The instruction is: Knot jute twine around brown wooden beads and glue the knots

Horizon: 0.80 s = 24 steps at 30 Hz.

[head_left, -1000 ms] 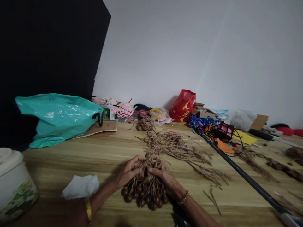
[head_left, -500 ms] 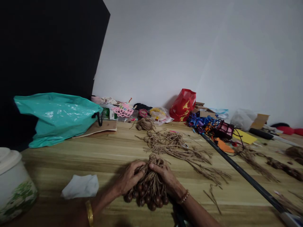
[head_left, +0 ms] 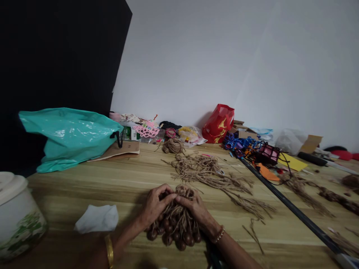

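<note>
A bundle of brown twine with several dark brown round beads (head_left: 181, 236) hanging from it rests on the wooden table, low in the middle. My left hand (head_left: 157, 203) is closed on the twine at the bundle's left side, a gold bangle on its wrist. On the right side of the same twine, my right hand (head_left: 196, 209) has its fingers curled round the knotted top, and a beaded bracelet circles that wrist. The two thumbs meet over the cords. Loose lengths of twine (head_left: 207, 172) lie just beyond the hands.
A lidded white bucket (head_left: 21, 216) and a white tissue (head_left: 97, 218) are at left. Behind are a teal bag (head_left: 73, 136), a twine ball (head_left: 173, 145) and a red bag (head_left: 218, 125). A dark bar (head_left: 288, 203) crosses the right side.
My left thumb has moved right, to meet my right thumb over the twine. The whole view has shifted slightly.
</note>
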Each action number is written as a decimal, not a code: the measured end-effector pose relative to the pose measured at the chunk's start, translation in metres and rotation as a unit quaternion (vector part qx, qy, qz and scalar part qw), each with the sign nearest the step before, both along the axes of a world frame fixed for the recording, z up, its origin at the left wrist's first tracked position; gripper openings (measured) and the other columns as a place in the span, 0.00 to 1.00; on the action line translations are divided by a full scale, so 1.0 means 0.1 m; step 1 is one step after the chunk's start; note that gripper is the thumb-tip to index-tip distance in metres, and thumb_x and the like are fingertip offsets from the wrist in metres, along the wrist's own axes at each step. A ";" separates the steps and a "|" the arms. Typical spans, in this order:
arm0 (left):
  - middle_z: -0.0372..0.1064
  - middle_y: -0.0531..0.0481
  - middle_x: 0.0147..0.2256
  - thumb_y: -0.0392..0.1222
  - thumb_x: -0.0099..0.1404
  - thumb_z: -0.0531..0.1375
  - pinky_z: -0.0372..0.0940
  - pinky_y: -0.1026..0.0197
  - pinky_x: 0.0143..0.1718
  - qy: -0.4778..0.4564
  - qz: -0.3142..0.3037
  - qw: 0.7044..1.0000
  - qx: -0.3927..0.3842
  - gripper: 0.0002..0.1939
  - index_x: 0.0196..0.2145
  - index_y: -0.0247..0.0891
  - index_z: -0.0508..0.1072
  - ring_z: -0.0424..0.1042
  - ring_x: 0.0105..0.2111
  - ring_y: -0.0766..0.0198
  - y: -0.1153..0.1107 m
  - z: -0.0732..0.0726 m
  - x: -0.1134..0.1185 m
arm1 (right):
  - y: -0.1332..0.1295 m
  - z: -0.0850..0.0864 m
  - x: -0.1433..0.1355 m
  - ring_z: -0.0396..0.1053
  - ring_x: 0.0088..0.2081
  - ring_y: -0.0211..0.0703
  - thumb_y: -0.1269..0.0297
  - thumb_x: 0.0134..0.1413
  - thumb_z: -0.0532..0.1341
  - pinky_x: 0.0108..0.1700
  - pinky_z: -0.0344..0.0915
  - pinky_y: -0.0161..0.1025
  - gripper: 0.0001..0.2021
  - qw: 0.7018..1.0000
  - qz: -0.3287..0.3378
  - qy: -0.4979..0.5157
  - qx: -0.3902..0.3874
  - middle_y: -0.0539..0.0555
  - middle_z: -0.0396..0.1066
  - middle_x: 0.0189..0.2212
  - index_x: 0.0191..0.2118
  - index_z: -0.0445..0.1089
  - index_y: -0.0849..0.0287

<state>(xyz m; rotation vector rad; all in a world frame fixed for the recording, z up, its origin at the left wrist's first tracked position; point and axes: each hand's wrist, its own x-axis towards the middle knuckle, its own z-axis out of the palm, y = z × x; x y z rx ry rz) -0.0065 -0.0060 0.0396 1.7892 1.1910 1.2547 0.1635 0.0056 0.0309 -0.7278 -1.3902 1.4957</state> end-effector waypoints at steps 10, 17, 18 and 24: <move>0.59 0.57 0.21 0.49 0.58 0.58 0.57 0.65 0.28 -0.044 -0.012 0.998 -0.042 0.14 0.21 0.39 0.65 0.60 0.24 0.65 -0.01 -0.03 0.04 | 0.00 -0.01 -0.01 0.65 0.29 0.38 0.60 0.43 0.71 0.34 0.62 0.34 0.15 1.000 -0.008 -0.001 0.015 0.47 0.67 0.27 0.33 0.67 0.59; 0.62 0.57 0.21 0.48 0.57 0.61 0.56 0.66 0.26 -0.108 -0.042 0.989 -0.092 0.12 0.24 0.38 0.67 0.62 0.23 0.67 0.07 -0.12 0.04 | 0.04 -0.05 0.00 0.66 0.29 0.39 0.59 0.42 0.71 0.34 0.63 0.34 0.16 1.000 -0.005 -0.009 0.019 0.47 0.69 0.28 0.33 0.67 0.59; 0.64 0.57 0.22 0.48 0.57 0.62 0.57 0.65 0.27 -0.117 -0.049 0.987 -0.095 0.11 0.26 0.38 0.68 0.64 0.24 0.66 0.08 -0.14 0.03 | 0.04 -0.05 0.00 0.66 0.29 0.39 0.59 0.42 0.71 0.34 0.63 0.34 0.15 1.000 -0.010 -0.005 0.015 0.47 0.69 0.27 0.33 0.68 0.59; 0.72 0.52 0.28 0.49 0.56 0.64 0.62 0.62 0.34 -0.095 -0.071 0.986 -0.114 0.12 0.30 0.36 0.74 0.70 0.31 0.61 0.09 -0.14 -0.01 | 0.04 -0.05 0.01 0.66 0.27 0.38 0.60 0.43 0.71 0.31 0.63 0.33 0.14 0.999 -0.029 0.028 -0.024 0.48 0.68 0.25 0.32 0.67 0.60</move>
